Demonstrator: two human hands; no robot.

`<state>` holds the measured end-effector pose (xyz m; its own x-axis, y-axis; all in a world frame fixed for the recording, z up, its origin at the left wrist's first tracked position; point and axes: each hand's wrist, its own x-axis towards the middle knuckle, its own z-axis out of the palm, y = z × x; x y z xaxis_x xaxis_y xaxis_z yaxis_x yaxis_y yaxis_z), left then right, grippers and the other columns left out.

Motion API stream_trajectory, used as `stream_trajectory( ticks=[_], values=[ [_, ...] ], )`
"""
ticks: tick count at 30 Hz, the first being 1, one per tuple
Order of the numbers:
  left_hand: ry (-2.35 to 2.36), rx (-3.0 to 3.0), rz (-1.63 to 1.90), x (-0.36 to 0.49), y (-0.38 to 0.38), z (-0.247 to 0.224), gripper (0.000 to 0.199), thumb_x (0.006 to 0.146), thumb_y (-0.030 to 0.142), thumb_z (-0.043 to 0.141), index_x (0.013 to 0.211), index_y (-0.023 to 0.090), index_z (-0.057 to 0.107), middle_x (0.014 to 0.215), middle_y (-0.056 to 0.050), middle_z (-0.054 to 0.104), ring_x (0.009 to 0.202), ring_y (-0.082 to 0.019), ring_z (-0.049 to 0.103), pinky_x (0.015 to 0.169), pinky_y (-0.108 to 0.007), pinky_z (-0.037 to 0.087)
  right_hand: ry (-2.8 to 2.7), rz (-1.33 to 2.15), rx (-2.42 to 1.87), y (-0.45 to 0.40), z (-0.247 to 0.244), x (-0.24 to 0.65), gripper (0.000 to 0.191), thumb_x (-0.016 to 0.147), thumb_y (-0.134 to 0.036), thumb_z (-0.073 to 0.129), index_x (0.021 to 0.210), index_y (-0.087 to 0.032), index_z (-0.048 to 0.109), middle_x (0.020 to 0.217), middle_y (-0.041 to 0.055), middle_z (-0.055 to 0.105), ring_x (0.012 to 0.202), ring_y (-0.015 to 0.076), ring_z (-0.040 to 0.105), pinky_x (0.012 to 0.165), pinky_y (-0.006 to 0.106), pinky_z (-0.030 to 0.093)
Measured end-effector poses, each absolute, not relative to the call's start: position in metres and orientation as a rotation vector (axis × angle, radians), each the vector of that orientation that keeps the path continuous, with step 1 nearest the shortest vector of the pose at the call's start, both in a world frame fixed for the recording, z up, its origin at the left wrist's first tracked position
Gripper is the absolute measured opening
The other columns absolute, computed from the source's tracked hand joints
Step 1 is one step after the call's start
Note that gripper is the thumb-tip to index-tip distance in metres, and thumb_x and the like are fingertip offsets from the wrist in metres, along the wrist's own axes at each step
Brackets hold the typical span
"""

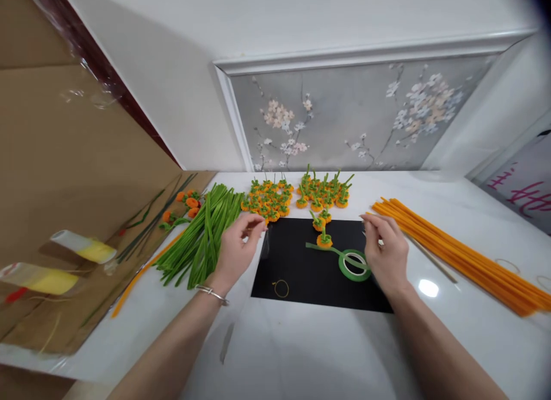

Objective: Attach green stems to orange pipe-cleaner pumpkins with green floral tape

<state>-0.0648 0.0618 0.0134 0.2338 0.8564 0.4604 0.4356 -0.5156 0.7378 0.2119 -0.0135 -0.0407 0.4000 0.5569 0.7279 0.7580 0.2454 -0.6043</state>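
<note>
My left hand (241, 244) is raised over the left edge of a black mat (297, 274), its fingertips pinched together; what they hold, if anything, is too small to see. Over the mat's right edge, my right hand (386, 246) is also pinched, its content too small to make out. Between the hands lies a roll of green tape (353, 265) with its loose end stretched left. Just above that end sits a small orange pumpkin-like piece with a green top (324, 240), and two more like it are behind. A thin wire ring (281, 288) rests on the mat.
Green fuzzy stems (202, 233) lie left of my left hand, orange stems (465, 251) on the right beside a thin stick (433, 259). Several orange-and-green pieces (267, 199) stand behind the mat. Cardboard (77, 159) with two glue-like tubes (84, 248) is at the far left.
</note>
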Motion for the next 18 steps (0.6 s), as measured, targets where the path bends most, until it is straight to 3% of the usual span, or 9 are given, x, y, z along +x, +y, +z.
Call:
stream_trajectory(
  ticks=[3, 8, 18],
  values=[
    [0.956, 2.111, 1.082, -0.052, 0.062, 0.013, 0.021, 0.092, 0.031, 0.05, 0.087, 0.016, 0.065, 0.085, -0.004, 0.066, 0.074, -0.014, 0.064, 0.068, -0.023, 0.051, -1.363, -0.461, -1.447, -0.011, -0.053, 0.221, 0.019, 0.091, -0.02, 0.049, 0.102, -0.021, 0.065, 0.097, 0.009, 0.068, 0.092, 0.022, 0.064, 0.081, 0.036, 0.048],
    [0.751, 2.099, 0.887, -0.038, 0.066, 0.006, 0.025, 0.095, 0.03, 0.045, 0.1, 0.015, 0.065, 0.084, -0.005, 0.067, 0.069, -0.011, 0.065, 0.066, -0.022, 0.051, -1.503, -0.704, -1.492, -0.011, -0.058, 0.226, 0.024, 0.088, -0.011, 0.052, 0.107, -0.021, 0.063, 0.099, 0.0079, 0.071, 0.088, 0.0203, 0.068, 0.076, 0.033, 0.045],
    [0.772, 1.904, 0.592, -0.026, 0.068, -0.012, 0.025, 0.091, 0.025, 0.047, 0.106, 0.013, 0.064, 0.085, -0.005, 0.065, 0.072, -0.014, 0.068, 0.062, -0.023, 0.056, -1.535, -0.721, -1.573, -0.011, -0.066, 0.226, 0.025, 0.088, -0.008, 0.05, 0.106, -0.019, 0.062, 0.098, 0.008, 0.072, 0.078, 0.0187, 0.068, 0.079, 0.034, 0.042]
  ],
)
